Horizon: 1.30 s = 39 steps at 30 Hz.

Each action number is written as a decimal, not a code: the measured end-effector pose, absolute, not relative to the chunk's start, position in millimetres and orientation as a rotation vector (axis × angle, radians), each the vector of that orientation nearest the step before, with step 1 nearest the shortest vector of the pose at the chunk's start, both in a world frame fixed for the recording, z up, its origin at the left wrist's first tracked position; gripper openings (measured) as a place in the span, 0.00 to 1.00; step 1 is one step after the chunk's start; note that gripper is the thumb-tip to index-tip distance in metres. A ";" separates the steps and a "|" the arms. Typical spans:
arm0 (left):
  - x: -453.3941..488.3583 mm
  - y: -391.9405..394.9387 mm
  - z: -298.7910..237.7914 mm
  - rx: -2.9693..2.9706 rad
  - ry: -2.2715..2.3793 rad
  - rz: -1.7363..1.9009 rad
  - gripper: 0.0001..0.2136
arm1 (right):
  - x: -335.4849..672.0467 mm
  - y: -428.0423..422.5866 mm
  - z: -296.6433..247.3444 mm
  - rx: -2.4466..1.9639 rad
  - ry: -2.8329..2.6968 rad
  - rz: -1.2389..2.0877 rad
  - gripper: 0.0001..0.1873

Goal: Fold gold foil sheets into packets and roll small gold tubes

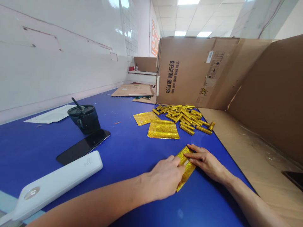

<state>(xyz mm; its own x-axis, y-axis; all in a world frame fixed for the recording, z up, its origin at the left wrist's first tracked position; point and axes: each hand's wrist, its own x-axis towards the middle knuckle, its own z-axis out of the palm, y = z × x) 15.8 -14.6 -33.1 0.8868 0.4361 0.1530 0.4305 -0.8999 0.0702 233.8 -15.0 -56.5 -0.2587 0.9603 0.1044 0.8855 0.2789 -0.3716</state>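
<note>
A shiny gold foil sheet (188,175) lies slanted on the blue table in front of me, held by both hands. My left hand (165,177) is closed on its left side, fingers curled over the foil and thumb hidden. At the sheet's upper right edge is my right hand (207,162), its fingers together and gripping the foil there. Just beyond the hands rests a stack of flat gold foil sheets (163,129), with another flat foil piece (145,118) partly behind it. A pile of rolled gold foil tubes (187,116) is spread farther back.
A large cardboard box (189,72) stands behind the pile, its flaps running down the right side. At left are a dark lidded mug (86,121), a black phone (84,146), a long white device (61,178) and paper (50,114). Flat cardboard (132,90) lies at the back.
</note>
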 end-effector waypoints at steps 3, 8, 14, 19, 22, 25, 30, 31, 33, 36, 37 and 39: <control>15.3 -13.7 -31.4 3.006 0.676 0.278 0.16 | 232.7 -16.2 -54.5 -1.675 -2.235 0.391 0.16; 13.8 -13.2 -36.0 3.025 0.706 0.270 0.11 | 229.5 -16.1 -52.9 -1.669 -2.183 0.379 0.19; 14.9 -9.3 -39.7 3.031 0.615 0.278 0.10 | 235.6 -15.6 -52.8 -1.697 -1.965 0.376 0.21; 15.4 -8.6 -37.8 3.034 0.581 0.284 0.10 | 244.6 -15.5 -46.0 -1.863 -1.926 0.281 0.16; 15.1 -8.6 -38.7 3.030 0.573 0.285 0.09 | 245.7 -15.1 -43.7 -1.884 -1.986 0.282 0.16; 15.0 -8.3 -38.6 3.022 0.558 0.292 0.10 | 246.7 -13.8 -46.2 -1.861 -2.005 0.290 0.15; 15.2 -9.0 -35.6 3.007 0.571 0.286 0.10 | 246.6 -13.2 -47.8 -1.814 -1.950 0.319 0.14; 15.3 -9.2 -35.6 3.009 0.574 0.284 0.10 | 245.9 -13.7 -46.6 -1.814 -1.936 0.339 0.15; 15.5 -9.4 -36.3 3.020 0.566 0.269 0.10 | 244.3 -14.9 -43.6 -1.805 -1.923 0.384 0.16; 15.6 -9.2 -38.4 3.051 0.564 0.268 0.10 | 243.2 -15.7 -41.3 -1.766 -1.947 0.427 0.16; 15.6 -9.0 -39.0 3.064 0.570 0.271 0.10 | 243.5 -15.5 -41.6 -1.759 -1.959 0.424 0.15; 15.4 -8.3 -39.8 3.077 0.606 0.278 0.10 | 244.8 -14.5 -44.0 -1.759 -1.987 0.399 0.15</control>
<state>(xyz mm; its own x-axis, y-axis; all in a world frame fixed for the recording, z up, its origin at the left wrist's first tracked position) 15.4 -8.3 -39.8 0.9104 0.3755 0.1738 0.3767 -0.9259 0.0273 244.8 -14.5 -44.0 -0.0817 0.9865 0.1421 0.8549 0.1427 -0.4988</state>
